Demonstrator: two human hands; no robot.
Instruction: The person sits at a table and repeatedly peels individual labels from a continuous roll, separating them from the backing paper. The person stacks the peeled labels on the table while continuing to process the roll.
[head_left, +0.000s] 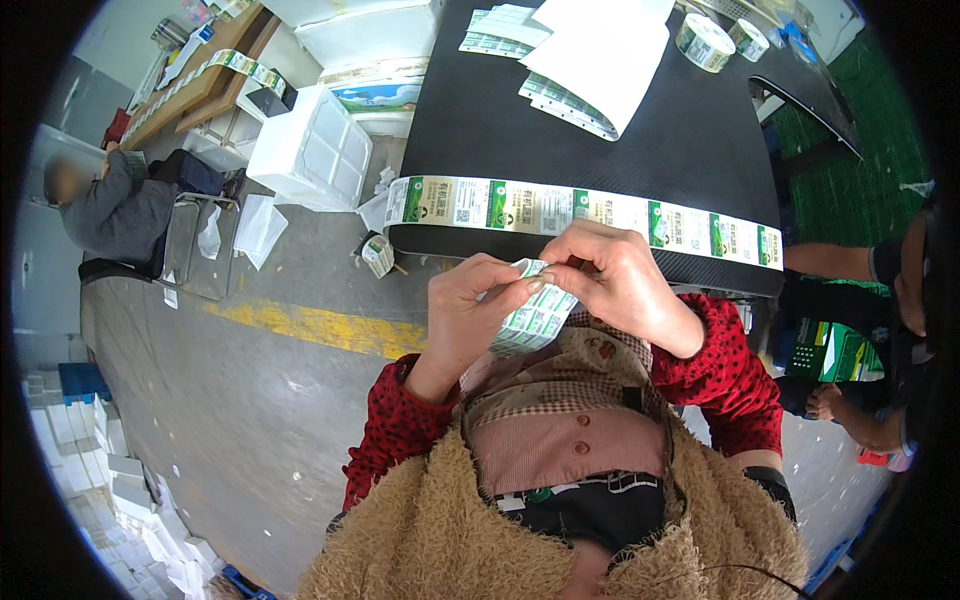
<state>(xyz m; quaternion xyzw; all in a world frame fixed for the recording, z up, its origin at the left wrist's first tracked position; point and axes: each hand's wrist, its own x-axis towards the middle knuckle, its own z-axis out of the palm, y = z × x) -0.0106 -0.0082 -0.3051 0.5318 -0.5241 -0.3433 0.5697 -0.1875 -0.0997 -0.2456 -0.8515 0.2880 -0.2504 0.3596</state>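
My left hand (472, 307) and my right hand (611, 274) meet in front of my chest, just off the near edge of a black table (600, 161). Between them they pinch the upper edge of a sheet of small green-and-white stickers (536, 319), which hangs down towards my apron. The thumbs and fingertips almost touch; whether a sticker is being lifted there is too small to tell. Beyond the hands, a long strip of green-and-cream printed labels (622, 214) runs across the table's near edge, partly hidden by my right hand.
Sticker sheets and white backing paper (607, 67) lie at the table's far side, with label rolls (705, 43) to their right. Another roll (377, 255) hangs below the left corner. White foam boxes (311, 146) stand left. One person (120, 202) sits far left; another person's arm (832, 262) shows at right.
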